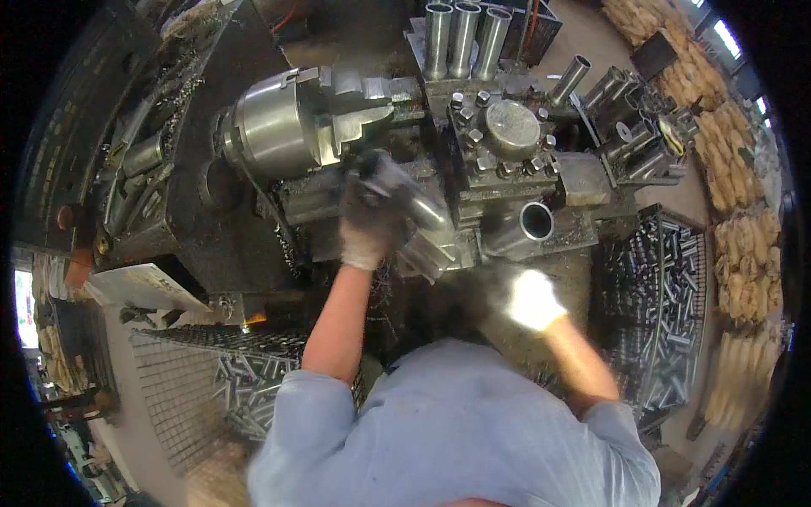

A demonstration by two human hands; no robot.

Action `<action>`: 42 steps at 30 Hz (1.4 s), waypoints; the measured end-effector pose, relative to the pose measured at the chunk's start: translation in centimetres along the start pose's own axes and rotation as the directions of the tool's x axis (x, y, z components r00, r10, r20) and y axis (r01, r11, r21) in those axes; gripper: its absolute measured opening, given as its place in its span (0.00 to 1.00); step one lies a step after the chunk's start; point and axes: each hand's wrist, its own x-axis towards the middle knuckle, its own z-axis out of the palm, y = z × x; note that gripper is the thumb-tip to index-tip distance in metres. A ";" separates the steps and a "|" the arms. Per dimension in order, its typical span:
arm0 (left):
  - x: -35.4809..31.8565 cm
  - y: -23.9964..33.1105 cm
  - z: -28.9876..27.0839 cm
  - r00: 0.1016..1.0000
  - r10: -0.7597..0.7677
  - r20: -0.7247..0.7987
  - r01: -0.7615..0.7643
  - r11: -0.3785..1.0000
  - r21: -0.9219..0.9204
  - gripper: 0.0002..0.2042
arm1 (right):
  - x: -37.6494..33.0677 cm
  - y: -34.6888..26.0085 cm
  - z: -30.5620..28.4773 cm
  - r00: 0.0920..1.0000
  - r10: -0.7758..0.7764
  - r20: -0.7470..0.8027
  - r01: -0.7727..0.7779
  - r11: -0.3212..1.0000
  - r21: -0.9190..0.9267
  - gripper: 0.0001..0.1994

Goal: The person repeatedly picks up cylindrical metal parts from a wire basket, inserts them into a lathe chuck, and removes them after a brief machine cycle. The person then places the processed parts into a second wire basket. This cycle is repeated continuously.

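While the left hand (369, 221) sits in a dirty glove near the middle of the frame, its fingers are wrapped around a shiny metal tube (422, 209). The tube is blurry, so its far end is hard to see. It lies just to the right of the big round chuck (279, 127), the silver part of the machine at the upper left. Right beside the hand, a little to the right, another short metal tube (525, 225) points its open round end up at the camera.

Lower and to the right, the right hand (534, 300) wears a bright white glove. It is very blurry, and I cannot tell if it is open or closed. It seems to hold nothing and hangs over the dark machine bed.

Above the two hands sits a square block with many bolts (503, 133). At the top of the frame, three tall tubes (463, 35) stand side by side. A wire basket (667, 296) full of small metal tubes fills the right side, and another wire basket (228, 372) sits at the lower left. The person's blue-grey shirt (456, 431) fills the bottom.
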 end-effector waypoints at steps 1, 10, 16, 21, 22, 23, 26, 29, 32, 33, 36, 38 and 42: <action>-0.5 -0.2 -1.5 0.970 -0.243 0.005 0.230 0.913 -0.336 0.24 | 0.1 -1.9 1.2 0.992 -0.094 -0.090 0.111 0.974 0.199 0.20; -5.1 -2.6 -7.5 0.868 -0.326 0.374 0.430 0.117 -0.895 0.33 | 10.0 -3.9 3.5 0.966 -0.035 -0.255 0.167 0.840 0.516 0.15; -6.8 -2.2 -2.7 0.914 -0.337 0.226 0.337 0.320 -0.885 0.36 | 9.9 -8.7 -3.8 0.945 -0.103 0.311 -0.092 0.827 0.554 0.36; -2.2 -5.5 -2.2 0.938 0.068 0.340 0.173 0.758 -0.629 0.28 | 6.5 -9.4 -7.6 0.983 0.056 0.176 -0.171 0.638 0.750 0.42; 1.4 -7.4 -2.3 0.900 0.217 0.377 -0.184 0.975 -0.123 0.24 | 5.2 -8.9 -9.1 0.976 -0.007 0.219 -0.184 0.512 0.839 0.42; 4.7 -9.6 -1.9 0.896 0.147 0.419 -0.299 0.897 0.325 0.24 | 4.2 -8.4 -10.9 0.992 -0.059 0.109 -0.058 0.555 0.830 0.43; 13.5 -16.5 1.9 0.885 -0.199 0.421 -0.224 0.611 0.760 0.25 | 3.6 -6.6 -17.5 0.935 -0.291 -0.205 0.353 0.694 0.627 0.46; 17.9 -20.4 4.0 0.824 -0.438 0.359 -0.133 0.466 0.875 0.25 | 7.3 -5.5 -23.5 0.715 -0.474 -0.513 0.609 0.783 0.125 0.38; 17.7 -18.7 4.0 0.810 -0.498 0.308 -0.038 0.481 0.876 0.26 | 14.2 -3.8 -28.1 0.736 -0.521 -0.432 0.482 0.852 -0.206 0.31; 16.5 -17.1 3.5 0.828 -0.481 0.288 0.005 0.520 0.854 0.26 | 17.1 -3.4 -28.3 0.682 -0.613 -0.398 0.401 0.769 -0.498 0.32; 10.3 -11.3 2.6 0.960 -0.081 0.269 -0.125 0.734 0.668 0.24 | 25.5 -2.5 -26.6 0.905 -0.420 -0.065 0.183 0.523 -0.832 0.21; 4.6 -8.2 1.2 0.936 0.288 0.203 -0.352 0.775 0.525 0.20 | 29.6 -0.9 -24.4 0.902 -0.423 0.083 0.331 0.559 -0.760 0.22; -6.6 -6.4 -2.2 0.988 -0.014 -0.151 0.071 0.920 0.385 0.19 | 35.1 2.1 -21.4 0.897 -0.262 0.355 0.384 0.861 -0.334 0.29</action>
